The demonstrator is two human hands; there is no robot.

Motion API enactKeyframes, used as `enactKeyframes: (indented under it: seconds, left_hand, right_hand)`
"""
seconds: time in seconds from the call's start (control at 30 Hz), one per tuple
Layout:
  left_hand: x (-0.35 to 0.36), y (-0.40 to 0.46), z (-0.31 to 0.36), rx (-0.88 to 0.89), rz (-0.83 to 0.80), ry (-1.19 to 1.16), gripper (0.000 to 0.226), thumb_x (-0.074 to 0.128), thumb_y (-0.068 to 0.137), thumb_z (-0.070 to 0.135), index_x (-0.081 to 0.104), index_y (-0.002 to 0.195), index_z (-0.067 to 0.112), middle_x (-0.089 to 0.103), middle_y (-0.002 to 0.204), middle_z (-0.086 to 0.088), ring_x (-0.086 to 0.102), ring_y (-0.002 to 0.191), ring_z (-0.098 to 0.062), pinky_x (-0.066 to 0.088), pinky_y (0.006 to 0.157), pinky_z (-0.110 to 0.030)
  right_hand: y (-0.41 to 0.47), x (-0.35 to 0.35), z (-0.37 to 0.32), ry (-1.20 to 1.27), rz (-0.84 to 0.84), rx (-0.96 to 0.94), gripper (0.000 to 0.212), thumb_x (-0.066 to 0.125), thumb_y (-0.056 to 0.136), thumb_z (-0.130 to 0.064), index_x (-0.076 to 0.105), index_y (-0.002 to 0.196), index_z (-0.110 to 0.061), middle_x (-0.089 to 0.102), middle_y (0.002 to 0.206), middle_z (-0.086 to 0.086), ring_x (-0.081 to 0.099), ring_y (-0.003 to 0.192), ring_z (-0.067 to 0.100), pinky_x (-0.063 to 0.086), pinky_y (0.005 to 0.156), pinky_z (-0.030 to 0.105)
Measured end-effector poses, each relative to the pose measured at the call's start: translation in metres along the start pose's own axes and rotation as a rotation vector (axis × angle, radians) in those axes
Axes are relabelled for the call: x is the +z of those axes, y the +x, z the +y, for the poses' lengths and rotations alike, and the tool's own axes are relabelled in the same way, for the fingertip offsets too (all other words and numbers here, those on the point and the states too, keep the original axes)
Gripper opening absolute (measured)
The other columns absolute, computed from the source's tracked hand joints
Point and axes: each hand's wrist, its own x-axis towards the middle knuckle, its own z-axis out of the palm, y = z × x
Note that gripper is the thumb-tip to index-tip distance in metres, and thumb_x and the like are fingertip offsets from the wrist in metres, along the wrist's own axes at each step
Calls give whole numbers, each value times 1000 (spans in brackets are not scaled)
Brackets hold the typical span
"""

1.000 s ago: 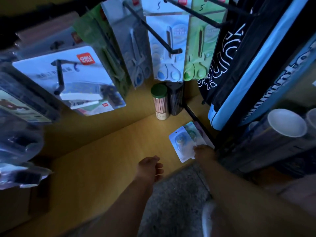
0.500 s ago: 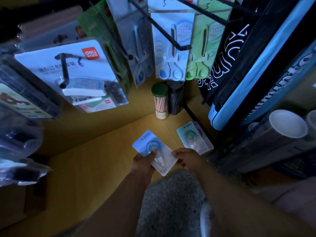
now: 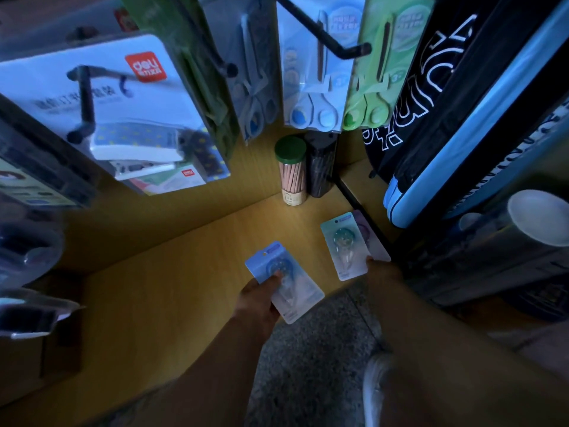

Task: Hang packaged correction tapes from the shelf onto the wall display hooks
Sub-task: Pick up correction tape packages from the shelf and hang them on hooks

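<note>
My left hand (image 3: pixel 261 298) holds a blue packaged correction tape (image 3: pixel 284 280) just above the wooden shelf (image 3: pixel 154 297), thumb on its front. A teal packaged correction tape (image 3: pixel 345 245) lies at the shelf's right end on top of a purple one (image 3: pixel 368 234). My right hand (image 3: pixel 380 268) touches the teal pack's lower right corner; whether it grips it I cannot tell. Black display hooks (image 3: pixel 335 41) stick out from the wall above.
Packaged scissors (image 3: pixel 311 87) and a boxed stapler pack (image 3: pixel 123 118) hang on the hooks overhead. A green-lidded pencil tube (image 3: pixel 292 171) and a dark tube (image 3: pixel 321 167) stand at the shelf's back. Black-and-blue bags (image 3: pixel 462 118) and paper rolls (image 3: pixel 538 217) crowd the right.
The blue pack went from my right hand into my left hand. My right hand then moved back right to the teal pack on the shelf.
</note>
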Motion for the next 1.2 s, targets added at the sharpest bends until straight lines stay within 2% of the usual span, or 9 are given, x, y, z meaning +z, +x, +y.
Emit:
enactKeyframes:
  seconds: [0.2, 0.3, 0.37, 0.43, 0.63, 0.77, 0.83, 1.0, 1.2]
  left_hand:
    - [-4, 5, -3, -8, 34, 3, 25, 56, 95, 5, 61, 119, 0, 68, 102, -18, 65, 86, -32, 52, 84, -45]
    - [-7, 6, -2, -4, 58, 32, 26, 55, 96, 6, 60, 122, 1, 67, 100, -16, 64, 86, -33, 50, 91, -50]
    - [-10, 7, 0, 9, 82, 37, 28, 55, 97, 7, 59, 124, 1, 68, 98, -15, 64, 84, -31, 49, 91, -50]
    - [-10, 8, 4, 22, 111, 17, 27, 55, 97, 7, 58, 123, 1, 66, 101, -16, 63, 81, -30, 51, 84, -45]
    - [-4, 7, 13, 71, 64, -57, 19, 55, 97, 19, 62, 109, 6, 66, 105, -21, 69, 79, -29, 57, 76, -44]
    - [-1, 9, 17, 40, -4, -89, 61, 61, 86, 49, 56, 128, 5, 63, 126, -21, 64, 110, -38, 50, 95, -54]
    - [3, 10, 17, 62, -44, -44, 71, 78, 71, 42, 58, 129, 8, 67, 123, -19, 63, 114, -38, 46, 100, -60]
    - [17, 18, 10, 63, -51, -20, 18, 65, 88, 5, 67, 106, 6, 71, 107, -18, 72, 83, -27, 58, 78, -42]
    - [33, 20, -5, 57, -97, -3, 14, 58, 92, -1, 66, 100, 7, 74, 89, -11, 73, 67, -19, 61, 64, -35]
  right_hand:
    - [-4, -5, 8, -1, 60, 7, 41, 52, 96, -13, 48, 131, 7, 53, 135, 21, 52, 124, 34, 39, 59, 18]
    - [-14, 1, 1, 207, -46, 28, 32, 39, 102, -15, 55, 125, 1, 61, 126, 18, 59, 118, 23, 51, 77, 21]
    - [-13, 6, -1, 462, -173, 12, 25, 41, 101, -4, 63, 88, -1, 73, 67, 5, 69, 62, 6, 52, 54, 16]
    - [-26, 10, -3, 418, -243, -88, 27, 48, 95, 4, 57, 72, -8, 54, 35, -4, 50, 30, 2, 38, 34, 13]
    - [-62, 19, -6, 338, -564, -78, 21, 55, 90, 7, 58, 72, -4, 56, 45, 0, 51, 36, 6, 42, 36, 17]
    - [-67, 21, -2, 294, -600, -99, 21, 54, 88, 10, 59, 72, -2, 60, 48, 1, 54, 38, 8, 44, 37, 18]
    - [-66, 20, -2, 313, -594, -104, 21, 54, 87, 11, 59, 71, -2, 60, 49, 2, 54, 37, 8, 43, 37, 17]
    - [-55, 15, -4, 390, -437, -84, 25, 58, 89, -2, 55, 65, -8, 51, 48, 3, 47, 34, 8, 32, 37, 18]
    - [-18, -12, 2, 300, -19, -43, 14, 55, 95, -25, 54, 90, -11, 53, 73, 2, 52, 49, 6, 42, 47, 20]
